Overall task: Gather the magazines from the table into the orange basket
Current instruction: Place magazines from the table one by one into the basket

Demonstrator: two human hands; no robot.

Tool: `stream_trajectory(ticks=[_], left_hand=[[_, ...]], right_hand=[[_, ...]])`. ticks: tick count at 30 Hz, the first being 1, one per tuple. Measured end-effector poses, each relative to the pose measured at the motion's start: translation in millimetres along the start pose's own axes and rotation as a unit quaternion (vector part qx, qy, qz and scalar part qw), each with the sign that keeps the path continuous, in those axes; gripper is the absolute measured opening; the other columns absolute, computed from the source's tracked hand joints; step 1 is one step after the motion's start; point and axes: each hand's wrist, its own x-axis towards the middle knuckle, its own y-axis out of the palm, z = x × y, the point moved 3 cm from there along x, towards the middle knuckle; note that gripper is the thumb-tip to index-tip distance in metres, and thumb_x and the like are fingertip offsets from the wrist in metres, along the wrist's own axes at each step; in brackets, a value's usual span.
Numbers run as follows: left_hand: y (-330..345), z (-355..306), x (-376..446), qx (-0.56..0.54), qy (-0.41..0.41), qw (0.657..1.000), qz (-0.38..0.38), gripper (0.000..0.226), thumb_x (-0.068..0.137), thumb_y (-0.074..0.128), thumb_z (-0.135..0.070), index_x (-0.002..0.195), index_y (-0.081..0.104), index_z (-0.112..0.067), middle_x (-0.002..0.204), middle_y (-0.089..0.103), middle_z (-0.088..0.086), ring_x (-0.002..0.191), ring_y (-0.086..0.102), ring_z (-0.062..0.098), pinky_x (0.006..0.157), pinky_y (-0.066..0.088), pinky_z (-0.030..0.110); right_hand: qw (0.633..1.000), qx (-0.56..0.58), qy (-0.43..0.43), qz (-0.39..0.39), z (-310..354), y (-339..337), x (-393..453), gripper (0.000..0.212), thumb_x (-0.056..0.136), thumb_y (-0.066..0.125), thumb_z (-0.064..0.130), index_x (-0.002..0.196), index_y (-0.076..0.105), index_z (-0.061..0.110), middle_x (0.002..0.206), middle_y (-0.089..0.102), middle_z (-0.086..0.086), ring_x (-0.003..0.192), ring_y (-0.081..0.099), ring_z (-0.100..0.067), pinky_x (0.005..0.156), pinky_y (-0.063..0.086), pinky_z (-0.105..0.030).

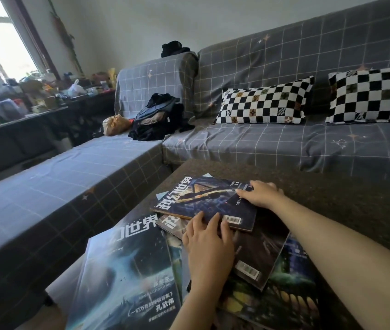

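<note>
Head view: both hands lie flat and unclenched, left hand (209,244) and right hand (259,194) bracketing the top magazine (203,202) to square the desk (332,186) pile; orange basket unseen.

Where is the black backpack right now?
In the head view the backpack sits in the sofa's corner, left of centre, with a tied tan bag on its left and a checkered pillow off to its right.

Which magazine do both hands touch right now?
The top magazine, dark blue, farthest back on the table. The right hand rests on its far corner, the left hand fingers its near edge. The others lie lower, nearer the camera.
</note>
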Motion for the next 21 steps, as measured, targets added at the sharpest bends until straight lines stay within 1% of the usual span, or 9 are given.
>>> stream_trajectory(ticks=[4,7,10,12,14,16,19,20,21], left_hand=[[-1,6,-1,-0.037,-0.057,0.998,0.011,0.052,0.099,0.03,-0.049,0.145,0.038,-0.026,0.161,0.01,0.009,0.148,0.002,0.028,0.118,0.005,0.041],[-3,7,-1,-0.055,-0.073,0.996,0.008,0.055,0.099,0.033,-0.047,0.147,0.035,-0.019,0.161,0.006,0.013,0.148,0.004,0.029,0.118,0.006,0.039],[-8,9,-3,-0.083,-0.091,0.992,0.002,0.057,0.098,0.042,-0.042,0.148,0.033,-0.014,0.161,0.008,0.013,0.148,0.007,0.027,0.118,0.01,0.037],[-17,10,-3,-0.141,-0.115,0.983,-0.008,0.058,0.095,0.054,-0.034,0.146,0.036,-0.011,0.159,0.019,0.012,0.145,0.019,0.026,0.116,0.019,0.038],[-29,12,-4,-0.238,-0.156,0.958,-0.025,0.057,0.089,0.066,-0.024,0.14,0.044,-0.01,0.146,0.044,0.01,0.128,0.045,0.021,0.108,0.036,0.035],[-39,14,-10,-0.32,-0.21,0.924,-0.022,0.053,0.082,0.074,-0.02,0.129,0.053,-0.011,0.125,0.062,0.007,0.103,0.061,0.018,0.092,0.049,0.034],[-51,23,-30,-0.379,-0.272,0.884,0.014,0.039,0.078,0.078,-0.017,0.11,0.06,-0.007,0.1,0.069,0.008,0.078,0.065,0.018,0.061,0.051,0.03],[-53,27,-39,-0.394,-0.28,0.874,0.038,0.033,0.079,0.077,-0.016,0.105,0.061,-0.005,0.094,0.07,0.01,0.073,0.065,0.02,0.058,0.053,0.033],[-53,31,-45,-0.413,-0.277,0.865,0.062,0.029,0.081,0.075,-0.014,0.104,0.06,-0.004,0.091,0.07,0.013,0.073,0.067,0.025,0.063,0.057,0.04]], right_hand=[[1.0,-0.01,0.0,-0.001,1,0,-2,0.098,0.068,0.045,0.082,0.143,0.033,0.02,0.151,0.025,-0.008,0.138,0.017,-0.033,0.107,0.019,-0.047],[0.998,-0.048,-0.011,-0.034,2,-5,-19,0.106,0.054,0.05,0.088,0.134,0.045,0.019,0.141,0.036,-0.009,0.132,0.027,-0.032,0.102,0.027,-0.046],[0.993,-0.078,-0.011,-0.083,-1,-15,-42,0.099,0.052,0.058,0.084,0.125,0.049,0.016,0.132,0.045,-0.007,0.125,0.036,-0.029,0.098,0.033,-0.042],[0.992,-0.084,0.003,-0.094,-4,-21,-58,0.093,0.055,0.064,0.079,0.12,0.052,0.014,0.128,0.05,-0.007,0.122,0.04,-0.029,0.095,0.036,-0.04],[0.995,-0.066,0.017,-0.072,-6,-25,-75,0.084,0.058,0.069,0.071,0.114,0.055,0.01,0.124,0.054,-0.008,0.115,0.049,-0.028,0.085,0.043,-0.036],[0.999,-0.031,0.033,-0.018,-5,-26,-96,0.071,0.062,0.074,0.062,0.104,0.057,0.008,0.116,0.061,-0.008,0.102,0.059,-0.025,0.068,0.044,-0.03],[0.998,-0.008,0.052,0.045,-5,-24,-133,0.057,0.068,0.074,0.055,0.093,0.057,0.008,0.098,0.064,-0.005,0.09,0.062,-0.021,0.065,0.044,-0.028],[0.997,-0.002,0.059,0.053,-7,-24,-147,0.052,0.069,0.074,0.054,0.087,0.056,0.008,0.091,0.061,-0.004,0.084,0.061,-0.02,0.064,0.044,-0.028],[0.996,0.008,0.065,0.058,-10,-24,-157,0.05,0.071,0.073,0.053,0.083,0.054,0.008,0.087,0.059,-0.003,0.081,0.059,-0.019,0.064,0.044,-0.027]])
